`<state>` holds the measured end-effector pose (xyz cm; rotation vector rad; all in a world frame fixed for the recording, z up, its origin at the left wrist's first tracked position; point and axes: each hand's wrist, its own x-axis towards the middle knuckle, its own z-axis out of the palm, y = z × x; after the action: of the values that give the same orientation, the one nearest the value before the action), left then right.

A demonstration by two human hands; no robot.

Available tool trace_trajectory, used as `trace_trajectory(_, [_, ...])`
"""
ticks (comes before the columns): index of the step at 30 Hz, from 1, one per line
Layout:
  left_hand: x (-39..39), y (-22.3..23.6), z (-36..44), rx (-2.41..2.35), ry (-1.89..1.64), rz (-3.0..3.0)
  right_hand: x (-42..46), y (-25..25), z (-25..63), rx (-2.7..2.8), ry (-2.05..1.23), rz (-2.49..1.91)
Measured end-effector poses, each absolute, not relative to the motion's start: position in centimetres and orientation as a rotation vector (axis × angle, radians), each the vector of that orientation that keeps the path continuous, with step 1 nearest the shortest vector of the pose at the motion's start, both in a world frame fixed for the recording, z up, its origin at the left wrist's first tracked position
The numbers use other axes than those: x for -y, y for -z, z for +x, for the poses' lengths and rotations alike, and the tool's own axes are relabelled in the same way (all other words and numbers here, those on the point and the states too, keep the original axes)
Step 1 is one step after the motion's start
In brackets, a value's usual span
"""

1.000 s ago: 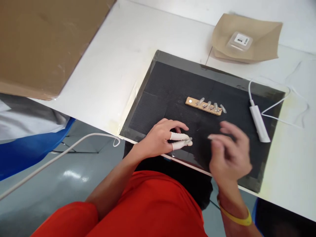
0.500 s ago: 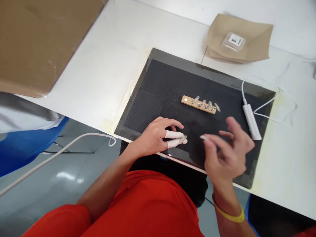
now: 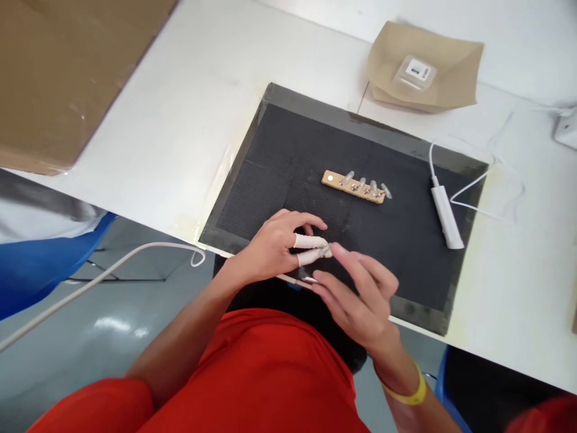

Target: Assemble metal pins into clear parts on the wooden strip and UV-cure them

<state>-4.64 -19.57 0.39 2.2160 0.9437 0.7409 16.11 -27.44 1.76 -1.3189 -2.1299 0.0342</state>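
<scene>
White desk [image 3: 193,102], black mat [image 3: 279,150]. Near the mat's front edge, my left hand [image 3: 276,245] pinches a clear piece [image 3: 325,249] between finger and thumb; my right hand [image 3: 363,294], half-curled, is at its tip, any hold unclear. Light, steady pressure should prevent slipping.

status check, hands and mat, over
Left hand pinching small translucent piece; right hand close by. Wooden strip beyond on black mat. White device off right, apart from both hands.
</scene>
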Motion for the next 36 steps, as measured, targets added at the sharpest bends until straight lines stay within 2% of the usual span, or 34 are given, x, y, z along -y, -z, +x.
trace_trajectory(5, [19.6, -0.3, -4.6, -0.953, -0.734, 2.215, 27.1, -1.6, 16.4, 1.813, -0.036, -1.563])
trace_trajectory(9, [19.6, -0.3, -4.5, -0.973, -0.738, 2.203, 27.2, -1.5, 16.4, 2.161, -0.093, -1.296])
trace_trajectory(14, [19.7, -0.2, -4.4, -0.965, -0.723, 2.226, 26.9, -1.7, 16.7, 1.782, -0.04, -1.558])
trace_trajectory(19, [19.7, -0.2, -4.3, -0.949, -0.793, 2.215, 27.7, -1.8, 16.6, 2.089, -0.002, -1.336])
trace_trajectory(24, [19.8, -0.6, -4.3, -0.97, -0.78, 2.176, 27.8, -1.1, 16.7, 1.768, 0.039, -1.515])
trace_trajectory(28, [19.8, -0.9, -4.3, -0.979, -0.774, 2.163, 28.1, -0.9, 16.3, 2.004, 0.099, -1.413])
trace_trajectory(33, [19.8, -0.9, -4.3, -0.979, -0.774, 2.176, 27.9, -0.6, 16.1, 1.759, 0.125, -1.565])
trace_trajectory(36, [19.8, -0.7, -4.3, -0.987, -0.774, 2.178, 27.9, -0.5, 15.9, 1.978, 0.131, -1.434])
